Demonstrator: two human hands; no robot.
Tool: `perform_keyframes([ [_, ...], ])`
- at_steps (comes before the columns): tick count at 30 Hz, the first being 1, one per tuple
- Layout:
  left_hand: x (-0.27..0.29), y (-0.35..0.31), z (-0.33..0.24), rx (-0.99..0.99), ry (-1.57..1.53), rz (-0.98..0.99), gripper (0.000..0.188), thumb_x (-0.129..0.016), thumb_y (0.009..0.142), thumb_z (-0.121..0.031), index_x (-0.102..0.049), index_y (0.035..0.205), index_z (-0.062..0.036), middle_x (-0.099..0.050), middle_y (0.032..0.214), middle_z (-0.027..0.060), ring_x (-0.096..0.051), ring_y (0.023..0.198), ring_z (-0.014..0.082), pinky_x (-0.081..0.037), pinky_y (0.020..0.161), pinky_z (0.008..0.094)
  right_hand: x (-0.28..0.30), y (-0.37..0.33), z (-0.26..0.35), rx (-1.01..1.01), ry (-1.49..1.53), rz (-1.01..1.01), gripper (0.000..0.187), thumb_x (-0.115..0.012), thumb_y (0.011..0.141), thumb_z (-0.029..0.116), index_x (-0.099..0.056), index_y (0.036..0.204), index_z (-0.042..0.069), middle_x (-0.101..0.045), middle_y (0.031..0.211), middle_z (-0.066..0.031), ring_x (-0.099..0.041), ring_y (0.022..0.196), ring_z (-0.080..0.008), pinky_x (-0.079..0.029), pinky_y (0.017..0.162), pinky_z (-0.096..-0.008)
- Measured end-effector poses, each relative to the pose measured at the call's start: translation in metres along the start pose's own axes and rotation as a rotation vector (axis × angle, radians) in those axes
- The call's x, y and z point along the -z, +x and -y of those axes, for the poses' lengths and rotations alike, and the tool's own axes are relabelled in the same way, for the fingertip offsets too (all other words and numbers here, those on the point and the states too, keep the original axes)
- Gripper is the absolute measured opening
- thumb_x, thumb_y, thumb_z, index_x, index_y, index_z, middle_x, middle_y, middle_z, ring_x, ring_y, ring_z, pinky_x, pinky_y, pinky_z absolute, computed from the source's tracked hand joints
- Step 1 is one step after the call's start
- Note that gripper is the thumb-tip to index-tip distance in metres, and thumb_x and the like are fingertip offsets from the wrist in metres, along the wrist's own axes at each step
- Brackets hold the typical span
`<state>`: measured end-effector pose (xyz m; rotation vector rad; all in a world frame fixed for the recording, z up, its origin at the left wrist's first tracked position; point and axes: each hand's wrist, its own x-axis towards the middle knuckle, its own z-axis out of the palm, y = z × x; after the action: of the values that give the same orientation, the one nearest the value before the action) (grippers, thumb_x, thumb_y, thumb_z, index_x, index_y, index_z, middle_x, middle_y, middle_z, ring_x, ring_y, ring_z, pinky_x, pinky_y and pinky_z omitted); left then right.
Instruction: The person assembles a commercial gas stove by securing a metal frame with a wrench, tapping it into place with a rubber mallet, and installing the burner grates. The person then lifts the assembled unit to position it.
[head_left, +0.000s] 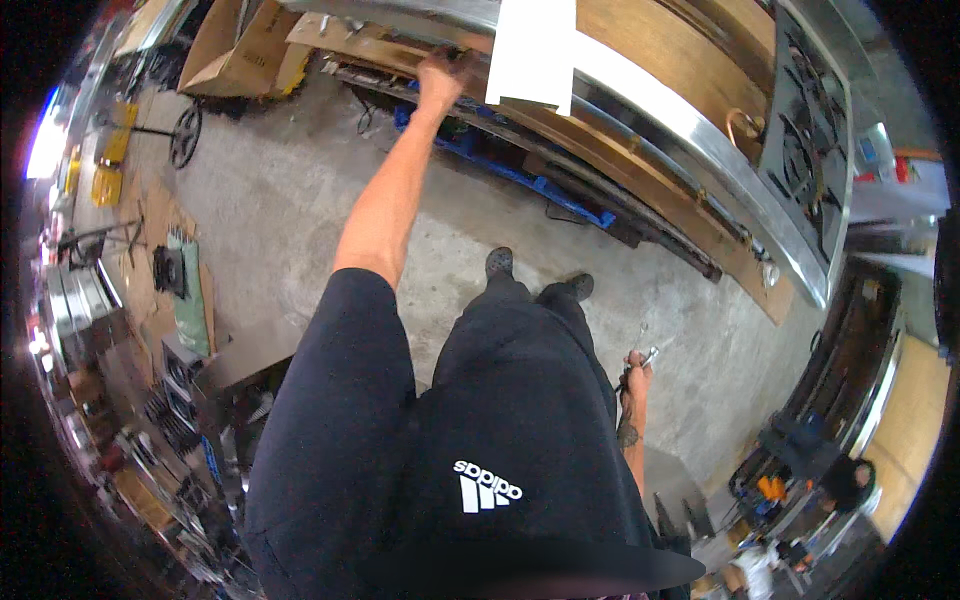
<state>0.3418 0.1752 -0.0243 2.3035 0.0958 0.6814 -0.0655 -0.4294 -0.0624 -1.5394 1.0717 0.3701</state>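
Note:
My left arm stretches forward to the wooden shelf (370, 45) under a metal-edged bench. My left hand (443, 80) is at the shelf's edge, its fingers dark and partly lost in shadow, so whether they grip anything is unclear. Low by my right side, my right hand (637, 378) is closed round a shiny metal wrench (652, 354), whose end sticks out past the fingers. A white panel (533, 55) hangs over the bench front, just right of my left hand.
A blue metal frame (540, 187) lies beneath the shelf. On the bench's right end sits a dark grate-like cooktop (805, 150). An open cardboard box (235, 50) stands at the far left, near a black wheel (185, 137). Cluttered equipment lines both sides of the concrete floor (290, 200).

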Motion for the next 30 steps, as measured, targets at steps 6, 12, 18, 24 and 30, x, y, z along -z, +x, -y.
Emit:
perform_keyframes([
  [6, 0.021, -0.012, -0.036, 0.075, 0.086, 0.017, 0.033, -0.069, 0.097, -0.03, -0.07, 0.107, 0.0013, -0.071, 0.1, 0.0278, -0.067, 0.097, 0.048, -0.054, 0.08, 0.0515, 0.019, 0.005, 0.016, 0.033, -0.024, 0.031, 0.021, -0.069, 0.101, 0.031, -0.062, 0.102, 0.011, -0.059, 0.079, 0.0026, -0.04, 0.052, -0.0053, -0.031, 0.044, -0.0237],
  [12, 0.025, -0.01, -0.042, 0.343, -0.386, 0.065, 0.036, -0.071, 0.098, -0.034, -0.068, 0.097, 0.0014, -0.07, 0.077, 0.0139, -0.069, 0.071, 0.0252, -0.052, 0.066, 0.0396, 0.013, 0.005, 0.022, 0.066, -0.034, 0.03, 0.022, -0.069, 0.101, 0.032, -0.063, 0.104, 0.011, -0.06, 0.079, 0.0023, -0.042, 0.054, -0.0052, -0.032, 0.045, -0.0232],
  [18, 0.02, -0.009, -0.046, 0.521, -0.701, 0.125, 0.04, -0.066, 0.103, -0.036, -0.067, 0.089, 0.001, -0.064, 0.067, 0.0055, -0.057, 0.061, 0.0149, -0.044, 0.059, 0.035, -0.002, -0.003, 0.02, 0.024, -0.029, 0.005, 0.024, -0.072, 0.1, 0.033, -0.063, 0.102, 0.011, -0.06, 0.079, 0.0028, -0.044, 0.057, -0.0059, -0.033, 0.048, -0.0237],
  [24, 0.011, -0.007, -0.036, 0.542, -0.832, -0.004, 0.036, -0.071, 0.099, -0.034, -0.068, 0.089, 0.001, -0.068, 0.072, 0.0099, -0.063, 0.064, 0.024, -0.05, 0.065, 0.0395, -0.014, -0.013, 0.018, 0.029, -0.007, -0.002, 0.021, -0.07, 0.101, 0.03, -0.062, 0.097, 0.012, -0.056, 0.075, 0.0033, -0.041, 0.054, -0.0058, -0.031, 0.046, -0.0231],
  [30, 0.01, -0.006, -0.027, -0.053, 0.097, -0.018, 0.023, -0.071, 0.093, -0.021, -0.066, 0.093, 0.0018, -0.068, 0.091, 0.0256, -0.064, 0.087, 0.0496, -0.053, 0.077, 0.0539, -0.012, -0.01, 0.018, 0.003, -0.034, 0.025, 0.021, -0.069, 0.101, 0.03, -0.06, 0.098, 0.011, -0.056, 0.077, 0.0026, -0.041, 0.053, -0.0062, -0.031, 0.045, -0.0227],
])
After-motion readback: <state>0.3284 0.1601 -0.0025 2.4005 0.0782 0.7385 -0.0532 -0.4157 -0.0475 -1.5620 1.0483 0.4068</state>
